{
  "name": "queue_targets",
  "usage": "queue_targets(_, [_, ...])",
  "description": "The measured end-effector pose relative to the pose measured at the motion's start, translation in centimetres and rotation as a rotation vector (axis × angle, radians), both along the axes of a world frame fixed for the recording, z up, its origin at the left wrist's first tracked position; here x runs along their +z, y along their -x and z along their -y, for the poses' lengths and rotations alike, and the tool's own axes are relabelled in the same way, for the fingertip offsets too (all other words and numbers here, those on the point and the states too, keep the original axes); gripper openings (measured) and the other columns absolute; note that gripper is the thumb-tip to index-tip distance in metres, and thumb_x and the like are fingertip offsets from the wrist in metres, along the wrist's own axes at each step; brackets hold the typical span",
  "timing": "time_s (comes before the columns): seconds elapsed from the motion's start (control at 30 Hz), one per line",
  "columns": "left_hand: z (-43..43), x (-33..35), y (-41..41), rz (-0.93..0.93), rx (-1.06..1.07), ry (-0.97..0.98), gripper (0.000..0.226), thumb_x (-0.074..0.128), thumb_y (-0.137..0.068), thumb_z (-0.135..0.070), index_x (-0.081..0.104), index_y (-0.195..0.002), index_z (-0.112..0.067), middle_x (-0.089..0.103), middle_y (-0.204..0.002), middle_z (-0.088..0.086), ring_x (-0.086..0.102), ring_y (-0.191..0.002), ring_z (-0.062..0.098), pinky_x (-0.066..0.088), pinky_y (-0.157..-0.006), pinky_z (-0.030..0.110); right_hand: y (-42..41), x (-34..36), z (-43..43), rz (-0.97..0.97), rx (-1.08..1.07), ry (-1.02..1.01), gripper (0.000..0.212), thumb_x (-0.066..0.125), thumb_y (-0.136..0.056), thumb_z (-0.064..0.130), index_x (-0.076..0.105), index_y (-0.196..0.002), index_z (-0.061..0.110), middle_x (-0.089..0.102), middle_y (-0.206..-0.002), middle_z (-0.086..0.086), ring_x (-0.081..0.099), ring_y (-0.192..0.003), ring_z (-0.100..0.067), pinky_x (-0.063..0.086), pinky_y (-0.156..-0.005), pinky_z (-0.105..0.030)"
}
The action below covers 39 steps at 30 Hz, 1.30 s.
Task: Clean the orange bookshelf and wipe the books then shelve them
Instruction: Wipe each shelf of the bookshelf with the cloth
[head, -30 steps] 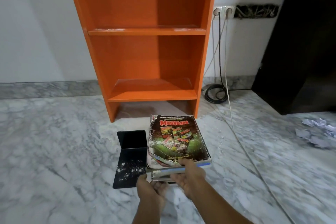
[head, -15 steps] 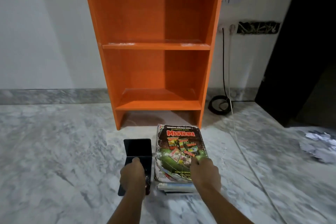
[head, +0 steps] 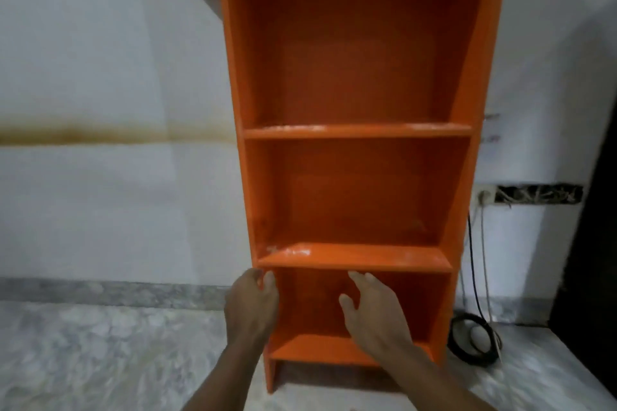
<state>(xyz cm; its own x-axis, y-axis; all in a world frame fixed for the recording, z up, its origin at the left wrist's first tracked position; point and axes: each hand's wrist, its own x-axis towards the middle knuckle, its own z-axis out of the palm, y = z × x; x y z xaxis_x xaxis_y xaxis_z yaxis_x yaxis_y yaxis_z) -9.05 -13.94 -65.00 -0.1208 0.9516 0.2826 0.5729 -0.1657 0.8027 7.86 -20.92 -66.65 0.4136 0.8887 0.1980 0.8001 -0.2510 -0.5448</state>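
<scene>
White wall (head: 100, 70) standing ahead, brown stain (head: 100, 136) streaking across it. Grey skirting (head: 100, 289) meeting marble floor (head: 83, 360). Two cables (head: 475, 277) hanging from socket (head: 484, 197), coiling on floor. Dark doorway (head: 594, 243) showing at right.

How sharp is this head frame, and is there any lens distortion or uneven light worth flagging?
Head view: motion blur softens everything, the left hand and right hand included; the wide lens bows the tall orange bookshelf, narrowing it downward; light is dim, the top compartment darkest, with pale patches on the shelf fronts.
</scene>
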Motion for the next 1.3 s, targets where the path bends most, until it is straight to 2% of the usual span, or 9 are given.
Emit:
queue_targets(0.1, [-2.7,13.6,2.1,0.0,0.021,-0.011,0.042,0.049,-0.099,-0.034,0.058,-0.132,-0.009,0.063,-0.131,0.012,0.059,-0.119,0.029,0.045,-0.1,0.04,2.8,13.3,-4.1,0.021,0.096,-0.054,0.055,0.044,-0.1,0.04,0.029,-0.152,0.028,0.027,-0.159,-0.007,0.02,-0.148,-0.023,0.021,-0.12,-0.036])
queue_targets(0.23, [-5.3,32.3,6.5,-0.041,0.014,-0.066,0.045,0.049,-0.099,-0.031,0.053,-0.138,-0.009,0.058,-0.137,0.011,0.054,-0.127,0.027,0.041,-0.104,0.037,7.2,32.7,-8.1,0.04,0.16,-0.115,0.057,0.043,-0.101,0.04,0.025,-0.154,0.028,0.021,-0.161,-0.006,0.015,-0.149,-0.024,0.013,-0.12,-0.035])
queue_targets(0.43, [-8.6,60.7,15.4,-0.1,0.068,-0.203,0.047,0.048,-0.098,-0.035,0.055,-0.137,-0.009,0.059,-0.137,0.013,0.053,-0.127,0.029,0.038,-0.105,0.038,15.1,60.6,-13.5,0.056,0.208,-0.201,0.058,0.043,-0.1,0.039,0.024,-0.154,0.028,0.019,-0.162,-0.009,0.017,-0.148,-0.029,0.019,-0.119,-0.039])
queue_targets(0.57, [-9.4,72.2,19.3,-0.113,0.086,-0.296,0.048,0.045,-0.099,-0.034,0.052,-0.14,-0.009,0.054,-0.142,0.012,0.048,-0.132,0.029,0.036,-0.109,0.037,18.1,71.3,-15.5,0.075,0.22,-0.247,0.057,0.041,-0.1,0.038,0.026,-0.153,0.025,0.023,-0.16,-0.01,0.02,-0.147,-0.029,0.022,-0.118,-0.04])
queue_targets(0.7, [-10.8,77.0,22.0,-0.14,0.102,-0.338,0.047,0.044,-0.1,-0.032,0.051,-0.141,-0.01,0.055,-0.141,0.012,0.049,-0.13,0.031,0.037,-0.106,0.038,20.7,76.2,-16.6,0.086,0.202,-0.255,0.054,0.04,-0.101,0.032,0.028,-0.152,0.022,0.026,-0.159,-0.011,0.025,-0.145,-0.027,0.021,-0.118,-0.038])
queue_targets(0.9, [-14.8,77.3,22.6,-0.164,0.075,-0.307,0.045,0.045,-0.099,-0.029,0.051,-0.14,-0.011,0.055,-0.142,0.011,0.05,-0.129,0.031,0.039,-0.104,0.038,21.7,77.9,-19.8,0.143,0.199,-0.234,0.05,0.041,-0.099,0.028,0.034,-0.148,0.02,0.042,-0.149,-0.009,0.042,-0.133,-0.03,0.036,-0.106,-0.04])
queue_targets(1.07, [-20.4,78.7,21.8,-0.192,0.047,-0.325,0.044,0.045,-0.099,-0.026,0.052,-0.14,-0.012,0.054,-0.143,0.01,0.049,-0.13,0.03,0.04,-0.102,0.036,21.4,79.9,-25.1,0.124,0.191,-0.293,0.043,0.042,-0.097,0.018,0.042,-0.14,0.016,0.052,-0.138,-0.013,0.052,-0.121,-0.033,0.045,-0.099,-0.043])
queue_targets(1.3, [-29.8,80.9,19.3,-0.22,0.007,-0.342,0.037,0.045,-0.098,-0.016,0.059,-0.133,-0.013,0.061,-0.134,0.011,0.056,-0.122,0.031,0.044,-0.098,0.033,20.3,81.9,-35.1,0.122,0.147,-0.342,0.044,0.044,-0.091,0.004,0.045,-0.135,0.008,0.057,-0.125,-0.013,0.056,-0.11,-0.032,0.049,-0.093,-0.043])
